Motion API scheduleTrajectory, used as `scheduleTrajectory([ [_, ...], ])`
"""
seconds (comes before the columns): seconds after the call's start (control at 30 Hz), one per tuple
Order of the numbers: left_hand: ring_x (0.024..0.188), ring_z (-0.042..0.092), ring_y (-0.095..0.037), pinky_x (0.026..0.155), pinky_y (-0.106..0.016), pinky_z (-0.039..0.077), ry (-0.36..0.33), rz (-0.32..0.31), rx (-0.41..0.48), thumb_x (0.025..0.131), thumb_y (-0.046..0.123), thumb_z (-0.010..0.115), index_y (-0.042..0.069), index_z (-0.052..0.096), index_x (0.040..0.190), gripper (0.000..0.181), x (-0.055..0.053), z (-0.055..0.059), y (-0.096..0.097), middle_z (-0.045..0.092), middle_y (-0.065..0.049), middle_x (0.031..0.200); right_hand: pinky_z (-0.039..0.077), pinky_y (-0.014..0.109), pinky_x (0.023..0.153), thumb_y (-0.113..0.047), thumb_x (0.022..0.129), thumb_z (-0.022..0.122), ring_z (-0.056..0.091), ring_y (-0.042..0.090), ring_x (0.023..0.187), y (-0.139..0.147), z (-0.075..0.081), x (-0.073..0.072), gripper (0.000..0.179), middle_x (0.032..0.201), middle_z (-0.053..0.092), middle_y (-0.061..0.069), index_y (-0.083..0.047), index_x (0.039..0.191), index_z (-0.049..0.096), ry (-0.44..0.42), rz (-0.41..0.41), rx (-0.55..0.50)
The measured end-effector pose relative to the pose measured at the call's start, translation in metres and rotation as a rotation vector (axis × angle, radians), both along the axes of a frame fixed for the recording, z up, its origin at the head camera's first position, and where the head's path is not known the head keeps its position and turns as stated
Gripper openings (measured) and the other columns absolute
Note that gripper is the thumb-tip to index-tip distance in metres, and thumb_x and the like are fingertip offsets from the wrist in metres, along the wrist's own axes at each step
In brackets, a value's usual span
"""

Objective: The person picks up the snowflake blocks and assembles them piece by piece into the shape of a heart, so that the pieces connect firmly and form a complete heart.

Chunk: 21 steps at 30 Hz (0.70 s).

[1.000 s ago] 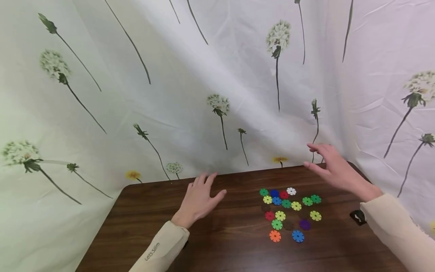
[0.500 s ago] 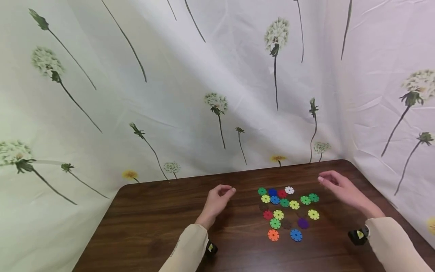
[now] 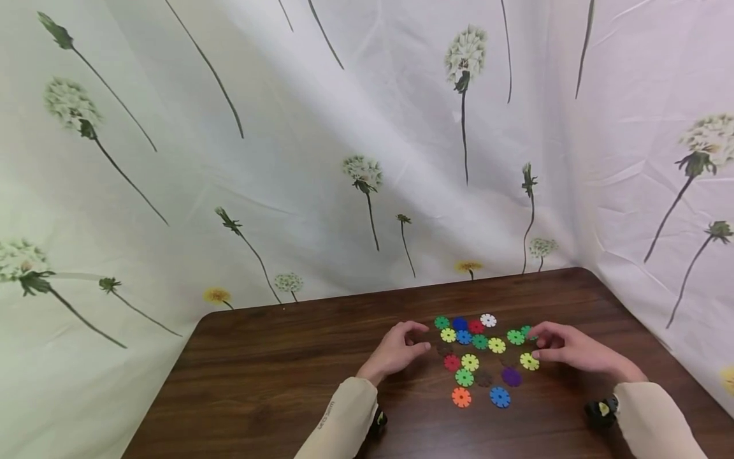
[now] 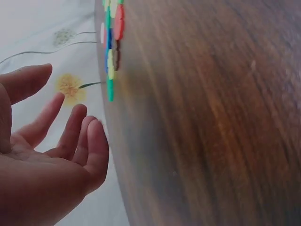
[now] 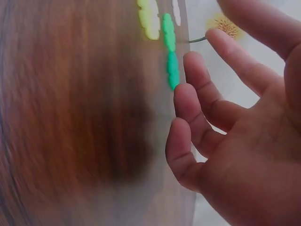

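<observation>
The notched discs [image 3: 480,342] lie flat on the tabletop [image 3: 258,370], right of its middle, bunched tighter on the far side and looser on the near. A white disc [image 3: 488,320] sits toward the far edge, and I see a strip of wood between the two. An orange disc [image 3: 461,398] and a blue disc [image 3: 500,397] are nearest, with more wood running from them to the bottom of my head view.

The right hand [image 3: 576,347] is at the cluster's right border, by a yellow disc [image 3: 527,363] and a green disc [image 3: 524,331]. Its fingers are apart and loosely bent; whether a tip touches a disc, I cannot tell.

The left hand [image 3: 397,347] is just left of the cluster, a small gap separating its fingertips from the closest discs. Its fingers, too, are parted and softly curved.

My widest room is the long stretch of wood from the left hand out to the left edge. Between the right hand and the slanting right edge I have a narrower band. Beyond the far and right edges hangs white flower-printed cloth [image 3: 298,159].
</observation>
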State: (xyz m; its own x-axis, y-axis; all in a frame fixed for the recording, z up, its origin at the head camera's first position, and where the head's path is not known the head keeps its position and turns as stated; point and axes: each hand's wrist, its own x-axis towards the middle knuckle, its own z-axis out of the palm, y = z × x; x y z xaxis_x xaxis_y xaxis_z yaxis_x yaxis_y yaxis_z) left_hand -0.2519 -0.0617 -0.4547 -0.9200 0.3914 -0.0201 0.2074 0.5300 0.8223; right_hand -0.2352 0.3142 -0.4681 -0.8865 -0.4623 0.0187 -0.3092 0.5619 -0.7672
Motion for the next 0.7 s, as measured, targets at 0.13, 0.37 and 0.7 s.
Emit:
scheduleTrajectory([
  [0.13,0.093,0.05,-0.019,0.082,-0.037,0.045,-0.01,0.016,0.003,0.091,0.019,0.065,0.006,0.062,0.12,0.032,-0.003,-0.005,0.006,0.058,-0.013,0.114,0.044,0.023,0.062,-0.018,0.09,0.067,0.051,0.002,0.075,-0.001,-0.006,-0.002,0.033,0.096,0.059,0.008,-0.002,0.117,0.058,-0.027,0.038,-0.004],
  [0.37,0.099,0.044,-0.024,0.083,-0.039,0.041,0.023,-0.063,-0.104,0.093,0.019,0.062,0.011,0.061,0.123,0.032,-0.005,-0.012,0.014,0.054,-0.013,0.117,0.042,0.022,0.065,-0.019,0.086,0.071,0.048,0.002,0.079,0.001,-0.009,-0.004,0.035,0.1,0.056,0.009,-0.005,0.116,0.059,-0.043,0.091,0.004],
  [0.7,0.107,0.038,-0.022,0.091,-0.041,0.039,0.1,-0.166,-0.412,0.097,0.024,0.056,0.028,0.055,0.136,0.039,-0.004,-0.017,0.021,0.043,-0.006,0.123,0.037,0.022,0.067,-0.017,0.083,0.072,0.043,0.003,0.084,0.0,-0.014,-0.005,0.035,0.102,0.053,0.008,-0.007,0.115,0.06,-0.046,0.1,0.032],
])
